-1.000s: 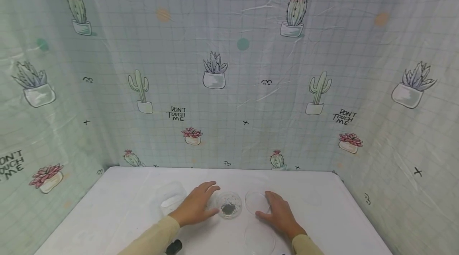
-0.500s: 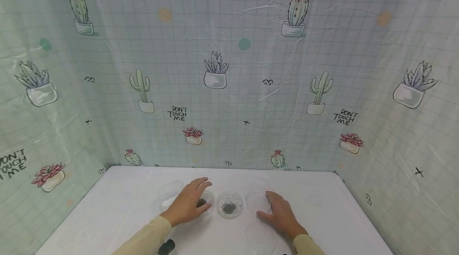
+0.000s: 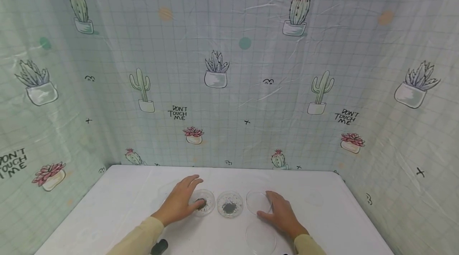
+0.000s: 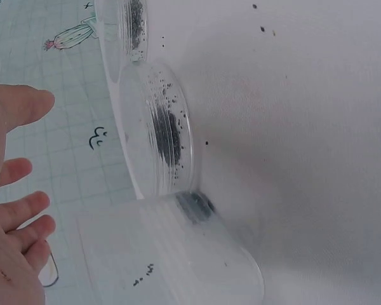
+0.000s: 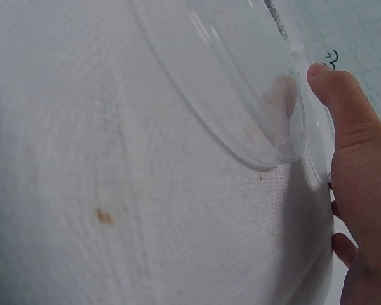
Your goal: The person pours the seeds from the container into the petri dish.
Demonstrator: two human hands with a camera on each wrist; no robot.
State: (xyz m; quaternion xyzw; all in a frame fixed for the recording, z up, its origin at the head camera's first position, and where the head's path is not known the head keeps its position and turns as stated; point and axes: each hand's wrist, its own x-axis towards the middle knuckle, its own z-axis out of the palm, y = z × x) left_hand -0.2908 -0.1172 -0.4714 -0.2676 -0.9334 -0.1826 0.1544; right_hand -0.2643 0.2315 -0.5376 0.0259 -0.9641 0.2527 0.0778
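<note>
My left hand (image 3: 178, 202), fingers loosely spread and holding nothing, is over the left side of a clear petri dish (image 3: 210, 198) with small dark, seed-like grains. Beside it stands a second petri dish (image 3: 230, 195) with a heap of the same grains. My right hand (image 3: 282, 213) curves thumb and fingers round the right rim of a third clear petri dish (image 3: 256, 202), which rests on the table. In the left wrist view a translucent plastic container (image 4: 133, 254) with some grains lies near the left hand (image 4: 9, 260).
A clear round dish or lid (image 3: 260, 238) lies in front of the right-hand dish; the right wrist view shows a clear rim (image 5: 241, 149) close up. Stray grains (image 4: 262, 29) dot the white table (image 3: 305, 191). A cactus-print curtain (image 3: 229, 99) surrounds the table's back and sides.
My left hand has moved left, away from the middle dish, bringing the left dish into view. My right hand stays at its dish.
</note>
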